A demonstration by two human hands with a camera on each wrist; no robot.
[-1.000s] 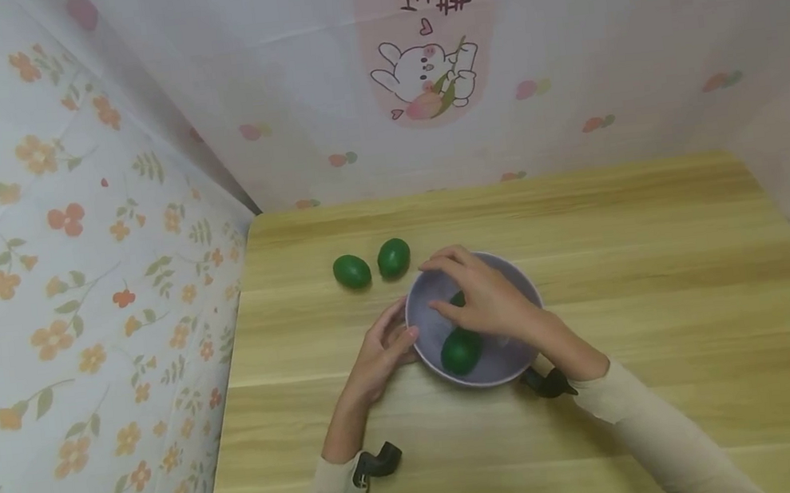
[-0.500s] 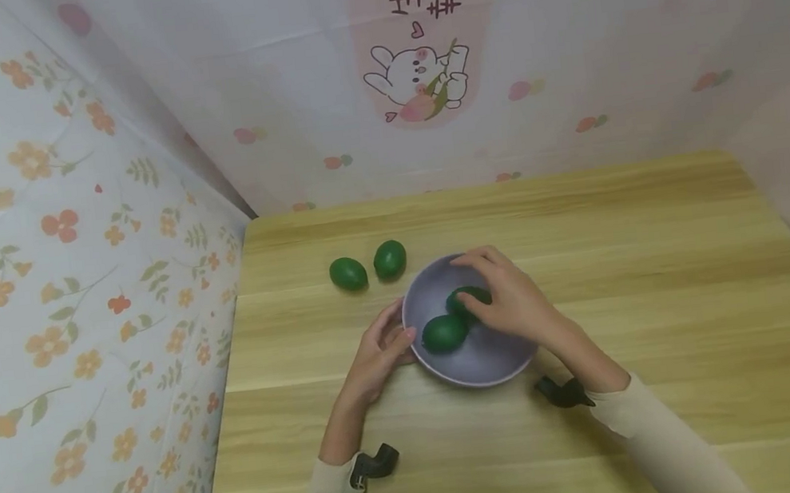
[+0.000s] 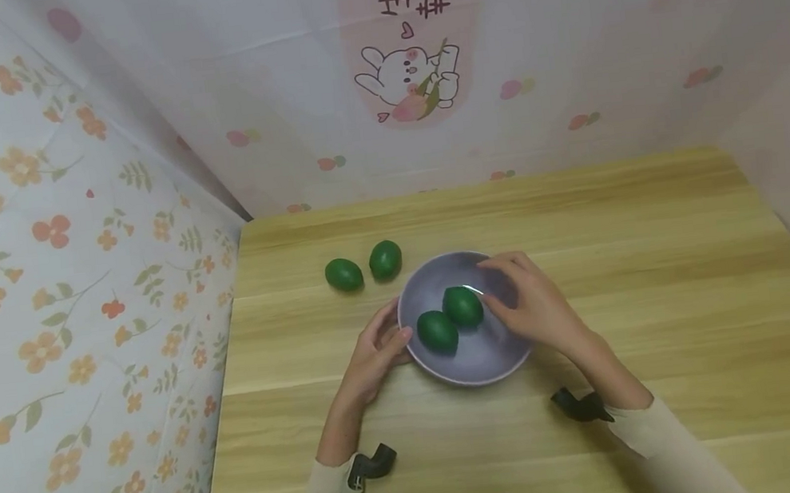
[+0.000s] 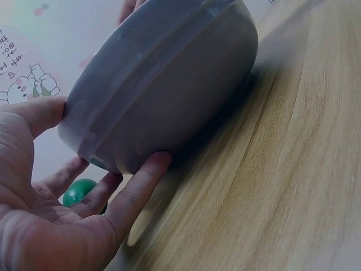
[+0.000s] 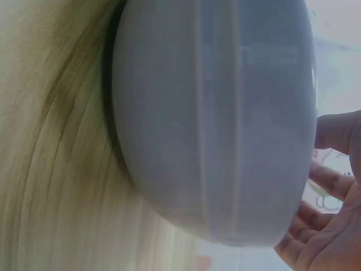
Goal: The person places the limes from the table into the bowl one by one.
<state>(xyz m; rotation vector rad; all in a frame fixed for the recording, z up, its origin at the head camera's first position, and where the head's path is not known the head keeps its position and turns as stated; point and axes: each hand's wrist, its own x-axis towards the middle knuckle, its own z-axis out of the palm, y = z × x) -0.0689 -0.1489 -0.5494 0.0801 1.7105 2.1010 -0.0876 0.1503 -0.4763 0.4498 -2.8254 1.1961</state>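
Observation:
A lavender bowl (image 3: 482, 358) stands on the wooden table with two green limes inside, a left lime (image 3: 437, 333) and a right lime (image 3: 463, 307). My left hand (image 3: 376, 353) holds the bowl's left side, thumb at the rim and fingers spread along the outer wall, as the left wrist view shows beneath the bowl (image 4: 169, 79). Over the right rim hovers my right hand (image 3: 542, 307), fingers loosely bent with nothing between them, thumb close to the right lime. From the right wrist, the bowl's wall (image 5: 220, 130) hides the limes.
Two more limes lie on the table behind the bowl to the left, one lime (image 3: 344, 274) beside another lime (image 3: 385, 260). A floral cloth (image 3: 84, 311) hangs along the left, and a printed curtain (image 3: 261, 76) backs the wooden table (image 3: 657, 267).
My right hand has drawn back rightward from above the limes to the bowl's right rim. Both limes in the bowl have rolled and shifted. The left hand keeps its hold on the bowl.

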